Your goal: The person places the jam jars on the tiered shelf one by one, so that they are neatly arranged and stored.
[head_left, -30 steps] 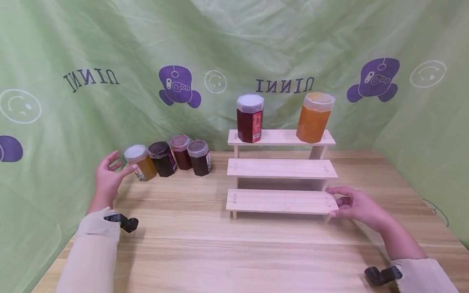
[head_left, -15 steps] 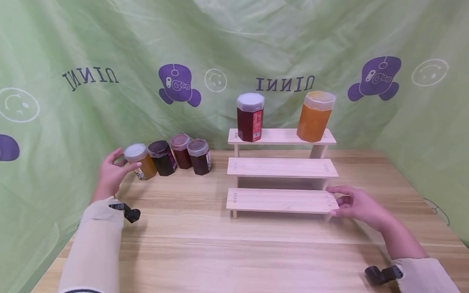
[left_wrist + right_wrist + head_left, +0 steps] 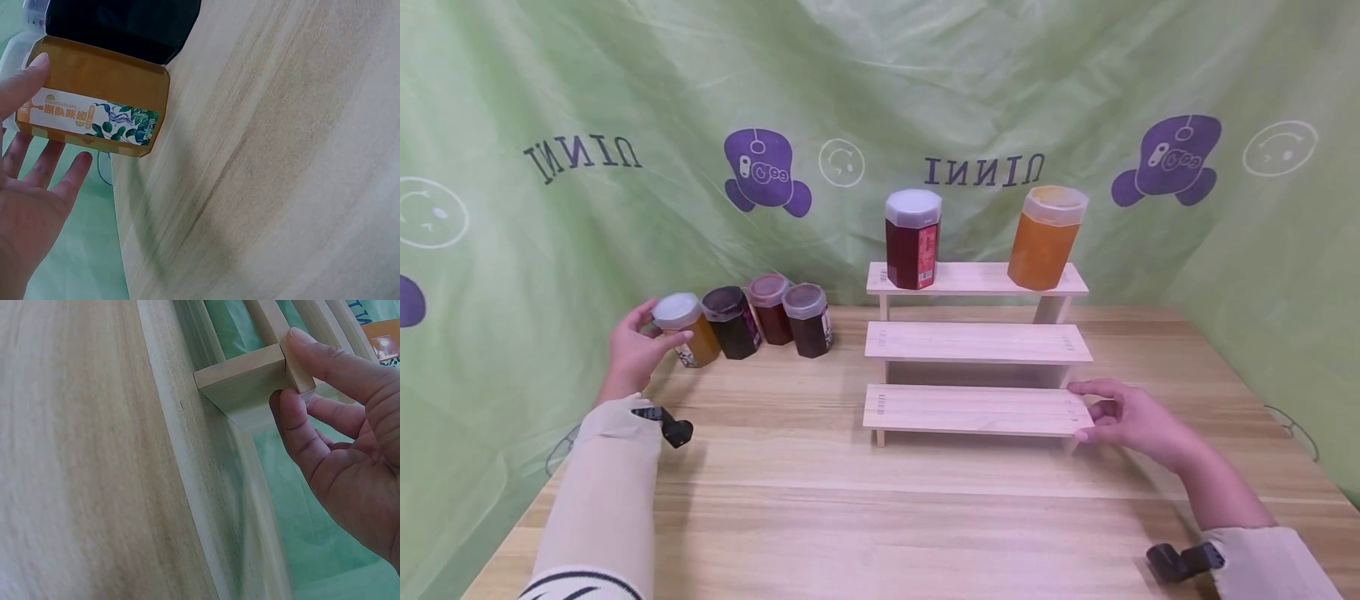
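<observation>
At the far left of the table, my left hand (image 3: 638, 350) is at a jar of amber preserve (image 3: 696, 342) with a white lid. In the left wrist view the thumb (image 3: 28, 81) overlaps the jar near its lid, while the other fingers spread fairly straight along its far side. My right hand (image 3: 1131, 425) pinches the right end of the lowest board of a three-step wooden display stand (image 3: 977, 408), thumb and fingers on opposite faces. Two jars stand on the top step: a dark red one (image 3: 913, 250) and an orange one (image 3: 1045, 246), which looks tilted.
Right of the amber jar stand a black-lidded dark jar (image 3: 735, 329), a red jar (image 3: 771, 312) and another dark jar (image 3: 808, 325), close together. A green printed cloth (image 3: 850, 75) hangs behind and beside the wooden table (image 3: 820, 508).
My left hand has moved slightly right and away from me, closing in around the amber jar. My right hand stays on the stand's end, and the jars have not moved.
</observation>
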`<state>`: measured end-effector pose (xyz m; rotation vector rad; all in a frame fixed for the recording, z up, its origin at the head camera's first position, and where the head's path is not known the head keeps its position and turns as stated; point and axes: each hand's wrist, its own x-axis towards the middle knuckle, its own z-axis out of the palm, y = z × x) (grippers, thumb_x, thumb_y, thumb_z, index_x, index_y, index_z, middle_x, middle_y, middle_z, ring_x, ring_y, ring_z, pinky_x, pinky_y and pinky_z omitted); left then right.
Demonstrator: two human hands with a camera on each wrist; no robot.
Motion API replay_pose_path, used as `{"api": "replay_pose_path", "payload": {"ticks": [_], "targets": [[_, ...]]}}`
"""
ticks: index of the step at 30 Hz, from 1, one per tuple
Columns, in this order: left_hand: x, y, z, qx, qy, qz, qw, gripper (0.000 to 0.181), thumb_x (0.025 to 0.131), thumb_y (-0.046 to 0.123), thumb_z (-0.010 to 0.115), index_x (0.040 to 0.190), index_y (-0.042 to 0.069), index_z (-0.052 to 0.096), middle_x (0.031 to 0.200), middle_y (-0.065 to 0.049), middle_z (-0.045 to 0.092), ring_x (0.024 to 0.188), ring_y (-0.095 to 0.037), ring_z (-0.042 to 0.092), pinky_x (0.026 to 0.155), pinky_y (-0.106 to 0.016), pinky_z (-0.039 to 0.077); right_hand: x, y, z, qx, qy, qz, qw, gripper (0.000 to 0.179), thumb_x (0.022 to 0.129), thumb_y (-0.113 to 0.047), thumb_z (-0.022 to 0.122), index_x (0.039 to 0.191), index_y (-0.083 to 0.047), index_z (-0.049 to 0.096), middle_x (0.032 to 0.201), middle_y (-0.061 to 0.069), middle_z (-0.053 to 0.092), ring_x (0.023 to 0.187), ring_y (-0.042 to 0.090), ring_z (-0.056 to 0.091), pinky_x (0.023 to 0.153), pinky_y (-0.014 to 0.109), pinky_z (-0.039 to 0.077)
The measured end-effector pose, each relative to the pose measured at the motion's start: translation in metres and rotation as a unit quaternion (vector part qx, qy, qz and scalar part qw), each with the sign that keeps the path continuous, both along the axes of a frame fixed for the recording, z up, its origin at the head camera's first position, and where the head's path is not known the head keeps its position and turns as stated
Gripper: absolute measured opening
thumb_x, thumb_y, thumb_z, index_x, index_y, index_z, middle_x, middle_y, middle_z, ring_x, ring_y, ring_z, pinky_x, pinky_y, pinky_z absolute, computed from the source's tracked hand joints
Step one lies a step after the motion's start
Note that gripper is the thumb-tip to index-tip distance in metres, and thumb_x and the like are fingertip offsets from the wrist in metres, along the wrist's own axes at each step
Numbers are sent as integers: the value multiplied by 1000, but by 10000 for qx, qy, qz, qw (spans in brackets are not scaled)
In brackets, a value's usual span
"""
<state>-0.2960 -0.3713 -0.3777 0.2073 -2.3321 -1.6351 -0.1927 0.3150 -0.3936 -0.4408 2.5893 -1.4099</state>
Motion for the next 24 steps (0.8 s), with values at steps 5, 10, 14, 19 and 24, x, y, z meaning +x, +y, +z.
{"api": "replay_pose_path", "payload": {"ticks": [5,10,14,19,24], "targets": [[1,3,1,-121,45,135,9998,87,84,6,76,154,7,25,152,-24,31,131,-41,43,78,-10,50,0,0,0,25,14,-17,10000,73,77,-9,82,137,10,45,108,23,63,87,13,65,68,28,57],[3,5,2,-214,-46,359,9991,85,83,9,78,153,9,30,147,-21,37,125,-34,50,76,-11,51,0,-1,-1,-23,50,17,10000,71,78,-8,81,136,12,45,110,23,62,87,11,65,68,28,57],[5,7,1,-271,-94,569,9980,86,81,14,80,152,11,33,143,-18,40,122,-33,52,76,-11,51,0,-1,-1,-90,22,69,9999,71,79,-7,80,136,13,44,108,21,63,86,12,65,68,27,56],[9,9,0,-180,-79,808,9965,85,80,15,82,151,13,36,142,-16,42,117,-27,54,77,-11,51,-1,0,-1,-65,-1,45,10000,71,79,-9,80,137,12,44,107,22,64,86,12,65,69,27,57],[17,9,-3,-111,18,1017,9948,81,79,13,82,149,12,41,134,-10,48,99,-10,57,74,-11,52,0,0,-2,-28,50,38,10000,71,78,-9,81,136,11,45,113,25,60,87,12,65,68,28,57]]}}
